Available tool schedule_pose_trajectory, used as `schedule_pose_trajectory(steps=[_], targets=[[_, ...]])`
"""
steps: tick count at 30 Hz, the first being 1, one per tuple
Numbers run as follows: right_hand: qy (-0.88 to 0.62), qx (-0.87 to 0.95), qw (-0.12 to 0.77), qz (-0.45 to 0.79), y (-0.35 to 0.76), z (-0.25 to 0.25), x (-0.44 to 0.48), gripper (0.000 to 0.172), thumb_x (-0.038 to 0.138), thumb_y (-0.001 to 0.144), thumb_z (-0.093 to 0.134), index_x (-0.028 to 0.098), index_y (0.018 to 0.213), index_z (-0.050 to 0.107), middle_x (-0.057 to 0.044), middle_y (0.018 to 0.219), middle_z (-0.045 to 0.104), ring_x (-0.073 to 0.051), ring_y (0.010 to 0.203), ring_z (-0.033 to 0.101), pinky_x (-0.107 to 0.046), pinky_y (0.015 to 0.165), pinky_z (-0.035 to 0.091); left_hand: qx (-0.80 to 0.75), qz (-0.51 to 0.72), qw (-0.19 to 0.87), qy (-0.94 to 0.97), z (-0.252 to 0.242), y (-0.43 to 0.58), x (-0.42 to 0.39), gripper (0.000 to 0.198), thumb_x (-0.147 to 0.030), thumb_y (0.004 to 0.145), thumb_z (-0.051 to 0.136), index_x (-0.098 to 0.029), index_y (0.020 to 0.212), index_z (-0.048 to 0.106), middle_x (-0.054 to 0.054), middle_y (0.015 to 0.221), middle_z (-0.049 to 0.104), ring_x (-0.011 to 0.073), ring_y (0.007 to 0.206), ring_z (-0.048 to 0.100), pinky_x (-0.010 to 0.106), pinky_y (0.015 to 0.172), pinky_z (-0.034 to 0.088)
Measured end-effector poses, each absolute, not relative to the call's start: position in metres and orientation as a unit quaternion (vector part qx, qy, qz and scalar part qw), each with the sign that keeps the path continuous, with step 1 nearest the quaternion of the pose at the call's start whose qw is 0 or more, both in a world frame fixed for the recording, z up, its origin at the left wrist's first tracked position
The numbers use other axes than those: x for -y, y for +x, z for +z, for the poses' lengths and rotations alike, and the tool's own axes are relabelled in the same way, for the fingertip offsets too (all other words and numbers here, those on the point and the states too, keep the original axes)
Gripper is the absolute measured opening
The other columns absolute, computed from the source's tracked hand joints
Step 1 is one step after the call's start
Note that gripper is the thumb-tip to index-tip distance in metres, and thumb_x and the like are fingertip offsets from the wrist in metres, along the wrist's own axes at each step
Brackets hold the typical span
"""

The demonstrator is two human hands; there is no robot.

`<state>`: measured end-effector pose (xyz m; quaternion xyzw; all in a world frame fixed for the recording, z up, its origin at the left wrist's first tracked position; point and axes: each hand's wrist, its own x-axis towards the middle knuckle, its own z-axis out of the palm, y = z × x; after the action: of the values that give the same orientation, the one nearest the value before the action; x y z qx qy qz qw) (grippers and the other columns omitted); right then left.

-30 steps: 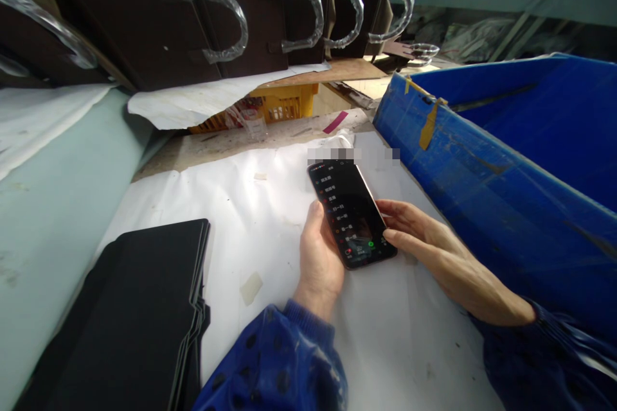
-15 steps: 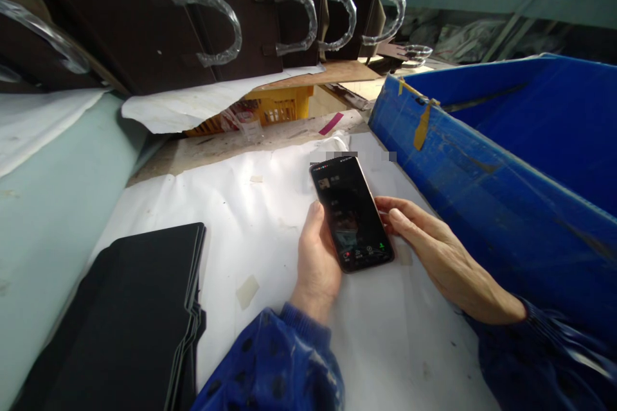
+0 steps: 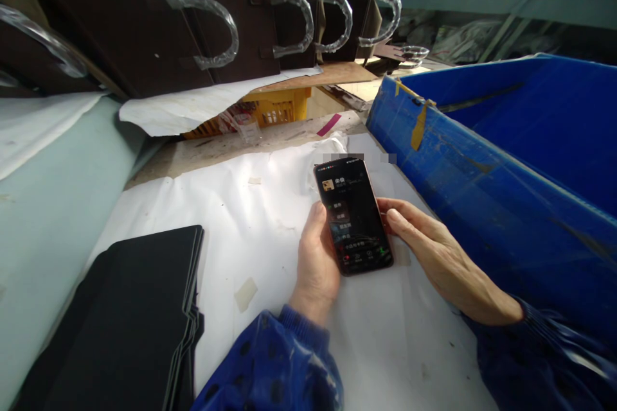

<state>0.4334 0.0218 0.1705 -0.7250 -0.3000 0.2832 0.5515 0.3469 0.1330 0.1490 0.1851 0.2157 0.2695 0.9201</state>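
A smartphone (image 3: 357,218) with a dark screen of text rows and small icons is held tilted over the white paper (image 3: 279,205). My left hand (image 3: 318,263) is wrapped around its left side, thumb along the edge and the other fingers hidden beneath. At the right edge, my right hand (image 3: 429,250) is partly closed, fingertips against the phone's side and partly hidden behind it. The right thumb lies near that edge, off the screen. To the left lies a stack of black sheets (image 3: 130,308) with notched edges.
A large blue bin (image 3: 434,135) borders the right side. Dark brown panels (image 3: 231,19) with plastic-wrapped handles stand at the back. Below them is a yellow crate (image 3: 284,106). A pale green surface (image 3: 53,205) rises at the left.
The phone's screen now shows several brighter text rows and a picture that were dim before. The phone has shifted slightly; both hands keep nearly the same place.
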Motion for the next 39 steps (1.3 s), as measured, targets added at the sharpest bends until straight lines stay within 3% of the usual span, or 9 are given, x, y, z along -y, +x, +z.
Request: schedule_pose_trajectory(steps=[11,14,17,20,24,30,33,37,39], targets=[[-0.734,0.325,0.541,0.252,0.432,0.169,-0.022,0.047,0.055,0.098,0.051,0.021,0.129,0.059,-0.01,0.125,0.07,-0.029,0.117,0.064,-0.043,0.101,0.053,-0.21,0.258,0.925,0.182,0.148,0.347,-0.133,0.043,-0.038,0.1,0.043,-0.015,0.086,0.078,0.01,0.084,0.079,0.0253,0.078,0.074,0.043,0.082,0.058],[-0.753,0.415,0.499,0.107,0.433,0.16,-0.021,0.044,0.048,0.1,0.05,0.025,0.136,0.056,-0.013,0.145,0.054,-0.029,0.129,0.055,-0.047,0.105,0.049,-0.228,0.253,0.923,0.177,0.148,0.347,-0.134,0.04,-0.038,0.099,0.045,-0.015,0.09,0.077,0.01,0.091,0.079,0.0264,0.087,0.074,0.044,0.092,0.056],[-0.753,0.519,0.405,-0.018,0.433,0.149,-0.021,0.039,0.042,0.1,0.051,0.025,0.134,0.061,-0.015,0.16,0.032,-0.033,0.144,0.036,-0.055,0.112,0.04,-0.242,0.261,0.917,0.178,0.147,0.347,-0.134,0.035,-0.034,0.098,0.047,-0.015,0.091,0.075,0.008,0.091,0.078,0.0246,0.09,0.073,0.041,0.095,0.054],[-0.749,0.561,0.345,-0.07,0.432,0.143,-0.022,0.038,0.04,0.101,0.052,0.025,0.134,0.064,-0.014,0.165,0.02,-0.036,0.149,0.025,-0.06,0.113,0.037,-0.239,0.276,0.904,0.221,0.145,0.346,-0.133,0.026,-0.032,0.095,0.053,-0.015,0.093,0.073,0.006,0.086,0.075,0.0215,0.085,0.071,0.037,0.09,0.055],[-0.755,0.563,0.319,-0.105,0.431,0.141,-0.022,0.037,0.039,0.1,0.052,0.026,0.133,0.065,-0.009,0.168,0.013,-0.037,0.151,0.02,-0.06,0.117,0.03,-0.212,0.278,0.899,0.263,0.141,0.344,-0.132,0.024,-0.034,0.094,0.056,-0.016,0.098,0.071,0.003,0.087,0.072,0.0181,0.082,0.067,0.03,0.082,0.053],[-0.757,0.549,0.343,-0.092,0.43,0.145,-0.022,0.036,0.039,0.1,0.054,0.026,0.131,0.066,-0.009,0.168,0.015,-0.036,0.151,0.022,-0.058,0.114,0.036,-0.21,0.273,0.903,0.257,0.141,0.344,-0.132,0.025,-0.035,0.095,0.055,-0.016,0.099,0.07,0.005,0.087,0.072,0.0199,0.082,0.068,0.032,0.083,0.053],[-0.76,0.52,0.382,-0.076,0.43,0.149,-0.02,0.038,0.04,0.102,0.05,0.023,0.134,0.063,-0.015,0.165,0.023,-0.033,0.151,0.026,-0.053,0.112,0.04,-0.209,0.275,0.903,0.254,0.14,0.345,-0.132,0.025,-0.036,0.094,0.055,-0.016,0.098,0.071,0.004,0.085,0.072,0.0197,0.079,0.068,0.034,0.084,0.053],[-0.762,0.477,0.435,-0.054,0.432,0.149,-0.02,0.041,0.044,0.104,0.043,0.023,0.138,0.055,-0.016,0.16,0.033,-0.029,0.149,0.032,-0.053,0.117,0.037,-0.207,0.292,0.896,0.263,0.139,0.346,-0.132,0.022,-0.034,0.093,0.057,-0.017,0.092,0.071,0.002,0.082,0.071,0.0171,0.076,0.065,0.029,0.078,0.052],[-0.761,0.454,0.46,-0.05,0.434,0.147,-0.02,0.043,0.045,0.105,0.042,0.022,0.14,0.052,-0.017,0.157,0.039,-0.028,0.146,0.037,-0.051,0.114,0.042,-0.213,0.288,0.897,0.259,0.14,0.347,-0.132,0.024,-0.035,0.093,0.058,-0.016,0.093,0.071,0.003,0.083,0.071,0.0171,0.077,0.065,0.029,0.077,0.052]])
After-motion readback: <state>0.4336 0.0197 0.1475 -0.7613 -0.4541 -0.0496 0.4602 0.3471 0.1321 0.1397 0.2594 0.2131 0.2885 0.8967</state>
